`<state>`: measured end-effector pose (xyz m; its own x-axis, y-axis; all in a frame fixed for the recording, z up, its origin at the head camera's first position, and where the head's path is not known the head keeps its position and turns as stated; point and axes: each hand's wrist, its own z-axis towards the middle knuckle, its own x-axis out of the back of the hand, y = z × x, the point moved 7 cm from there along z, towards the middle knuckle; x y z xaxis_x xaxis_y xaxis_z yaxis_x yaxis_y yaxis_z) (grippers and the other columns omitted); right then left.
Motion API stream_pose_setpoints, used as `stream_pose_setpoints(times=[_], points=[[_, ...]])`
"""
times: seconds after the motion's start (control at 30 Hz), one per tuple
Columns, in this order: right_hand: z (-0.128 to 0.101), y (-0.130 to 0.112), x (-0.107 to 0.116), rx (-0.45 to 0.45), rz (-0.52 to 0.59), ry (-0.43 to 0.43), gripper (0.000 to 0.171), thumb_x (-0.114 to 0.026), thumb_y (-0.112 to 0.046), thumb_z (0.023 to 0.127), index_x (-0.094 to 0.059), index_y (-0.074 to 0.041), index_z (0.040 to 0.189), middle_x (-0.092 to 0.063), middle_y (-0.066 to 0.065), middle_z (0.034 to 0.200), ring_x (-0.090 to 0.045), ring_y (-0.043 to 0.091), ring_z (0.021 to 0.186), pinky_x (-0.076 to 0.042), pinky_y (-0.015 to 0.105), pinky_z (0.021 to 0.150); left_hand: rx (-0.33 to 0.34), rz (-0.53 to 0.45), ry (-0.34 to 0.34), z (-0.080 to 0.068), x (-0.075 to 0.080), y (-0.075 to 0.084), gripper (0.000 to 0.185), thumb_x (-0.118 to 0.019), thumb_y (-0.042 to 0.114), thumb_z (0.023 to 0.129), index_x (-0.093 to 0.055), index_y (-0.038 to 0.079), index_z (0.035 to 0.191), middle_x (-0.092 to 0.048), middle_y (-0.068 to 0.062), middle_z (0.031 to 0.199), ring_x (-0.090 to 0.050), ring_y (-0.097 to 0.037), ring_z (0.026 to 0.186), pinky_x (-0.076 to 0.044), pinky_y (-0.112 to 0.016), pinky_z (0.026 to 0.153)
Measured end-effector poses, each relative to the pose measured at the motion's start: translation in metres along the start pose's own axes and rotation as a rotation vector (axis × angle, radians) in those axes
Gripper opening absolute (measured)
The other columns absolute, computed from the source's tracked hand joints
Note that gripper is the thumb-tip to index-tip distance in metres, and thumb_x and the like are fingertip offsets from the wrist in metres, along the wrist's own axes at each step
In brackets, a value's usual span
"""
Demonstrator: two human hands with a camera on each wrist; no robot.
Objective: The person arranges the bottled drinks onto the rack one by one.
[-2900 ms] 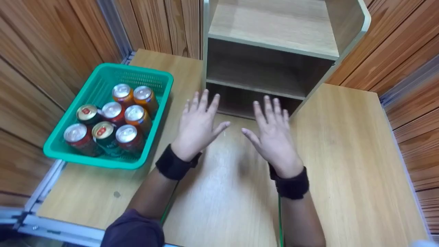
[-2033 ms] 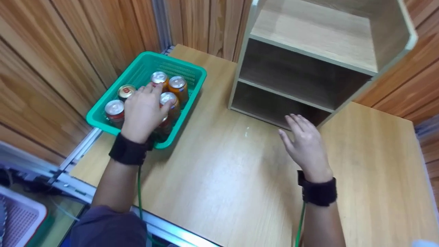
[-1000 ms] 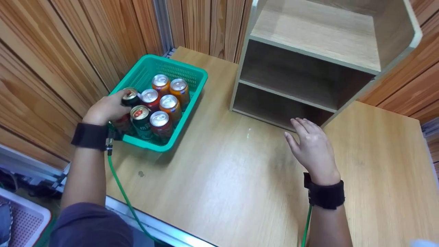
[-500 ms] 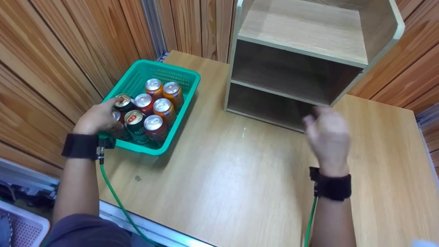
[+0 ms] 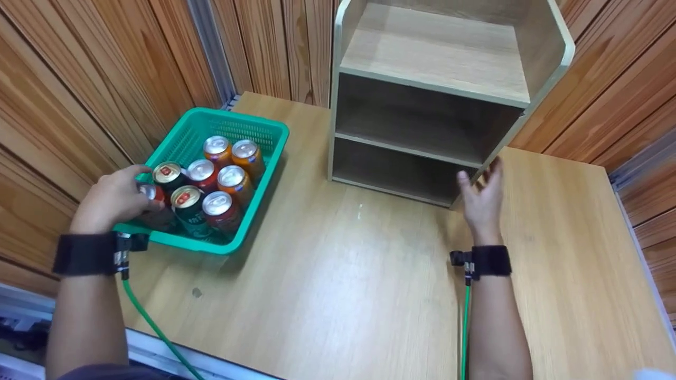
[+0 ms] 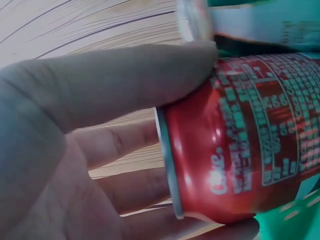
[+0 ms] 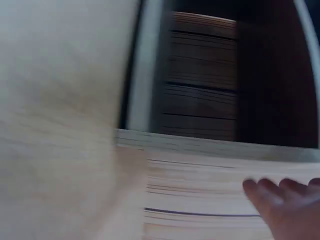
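My left hand (image 5: 111,198) holds a red soda can (image 5: 158,214) around its upper part, at the near left corner of a green basket (image 5: 182,243). In the left wrist view, the thumb lies along one side of this can and the fingers reach round the other. Several other cans stand upright in the basket: dark green ones (image 5: 191,212), orange ones (image 5: 235,182) and more red ones. My right hand (image 5: 485,203) is beside the lower right side of a wooden shelf unit (image 5: 433,47), fingers spread and nothing held. Whether it touches the panel, I cannot tell.
The shelf unit has an open top and two dark compartments below, facing me. Wood-plank walls (image 5: 105,79) close in the table (image 5: 327,295) behind and at both sides. Green cables (image 5: 153,322) run from both wristbands.
My left hand went from above the table into the basket, then round the red can at its left corner. The right hand turned and moved beside the shelf's right side. The head view shifted.
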<state>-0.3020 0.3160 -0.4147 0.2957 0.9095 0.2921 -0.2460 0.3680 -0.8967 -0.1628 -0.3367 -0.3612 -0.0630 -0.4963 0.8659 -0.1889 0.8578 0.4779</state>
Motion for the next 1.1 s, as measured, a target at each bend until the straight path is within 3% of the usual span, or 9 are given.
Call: stream_pose_setpoints(times=[0.1,0.23,0.37,0.5,0.63,0.83,0.97,1.1], points=[[0.000,0.008,-0.008,-0.007,-0.065,-0.034,0.078,-0.063,-0.031,0.082,-0.013,-0.030,0.141,-0.026,0.002,0.142,-0.028,0.019,0.126,-0.028,0.039,0.100,-0.008,0.014,0.063,-0.013,0.012,0.007,0.080,-0.072,0.040,0.071,-0.036,0.004,0.133,-0.054,-0.024,0.101,-0.050,-0.037,0.082,-0.044,-0.040,0.057],[0.001,0.008,-0.003,0.011,-0.207,0.032,0.061,-0.056,-0.024,0.087,-0.023,-0.031,0.138,-0.039,0.001,0.135,-0.037,0.013,0.120,-0.035,0.036,0.095,0.007,0.079,0.170,-0.032,0.028,0.027,0.080,-0.073,0.042,0.069,-0.040,0.006,0.131,-0.057,-0.023,0.092,-0.051,-0.035,0.075,-0.042,-0.041,0.053],[0.003,0.004,0.004,0.077,-0.271,0.109,0.044,-0.051,-0.019,0.090,-0.037,-0.019,0.132,-0.049,0.005,0.126,-0.045,0.009,0.113,-0.041,0.031,0.090,-0.023,0.132,0.263,-0.050,0.042,0.061,0.078,-0.071,0.048,0.068,-0.044,0.007,0.129,-0.059,-0.021,0.091,-0.049,-0.033,0.073,-0.037,-0.042,0.054],[0.004,0.001,0.008,0.119,-0.305,0.166,0.039,-0.050,-0.016,0.091,-0.042,-0.016,0.129,-0.057,0.007,0.117,-0.050,0.009,0.106,-0.043,0.028,0.086,-0.130,0.105,0.275,-0.058,0.046,0.104,0.074,-0.067,0.056,0.067,-0.051,0.012,0.124,-0.060,-0.017,0.093,-0.048,-0.030,0.077,-0.036,-0.040,0.056],[0.002,0.002,0.010,0.127,-0.337,0.191,0.045,-0.047,-0.015,0.091,-0.036,-0.021,0.134,-0.058,0.009,0.116,-0.052,0.011,0.104,-0.044,0.029,0.084,-0.302,0.072,0.239,-0.056,0.033,0.152,0.068,-0.065,0.061,0.066,-0.055,0.019,0.119,-0.060,-0.004,0.087,-0.051,-0.021,0.074,-0.039,-0.036,0.056],[0.002,0.002,0.007,0.160,-0.351,0.208,0.042,-0.047,-0.015,0.091,-0.038,-0.018,0.133,-0.061,0.011,0.108,-0.055,0.015,0.100,-0.045,0.032,0.081,-0.555,0.065,0.153,-0.049,-0.007,0.219,0.053,-0.069,0.054,0.067,-0.059,0.026,0.110,-0.057,0.010,0.085,-0.050,-0.011,0.075,-0.042,-0.030,0.059],[0.002,0.000,0.002,0.170,-0.340,0.191,0.039,-0.047,-0.015,0.092,-0.040,-0.015,0.130,-0.061,0.013,0.104,-0.055,0.017,0.100,-0.045,0.030,0.082,-0.674,0.084,0.098,-0.045,-0.032,0.251,0.037,-0.073,0.037,0.069,-0.061,0.021,0.101,-0.058,0.012,0.081,-0.051,-0.009,0.074,-0.043,-0.028,0.060],[0.003,-0.004,0.000,0.170,-0.329,0.171,0.038,-0.046,-0.015,0.092,-0.040,-0.014,0.130,-0.060,0.013,0.106,-0.054,0.014,0.101,-0.045,0.028,0.083,-0.745,0.094,0.049,-0.040,-0.050,0.275,0.035,-0.073,0.033,0.069,-0.061,0.021,0.099,-0.059,0.011,0.080,-0.052,-0.010,0.073,-0.042,-0.029,0.060]])
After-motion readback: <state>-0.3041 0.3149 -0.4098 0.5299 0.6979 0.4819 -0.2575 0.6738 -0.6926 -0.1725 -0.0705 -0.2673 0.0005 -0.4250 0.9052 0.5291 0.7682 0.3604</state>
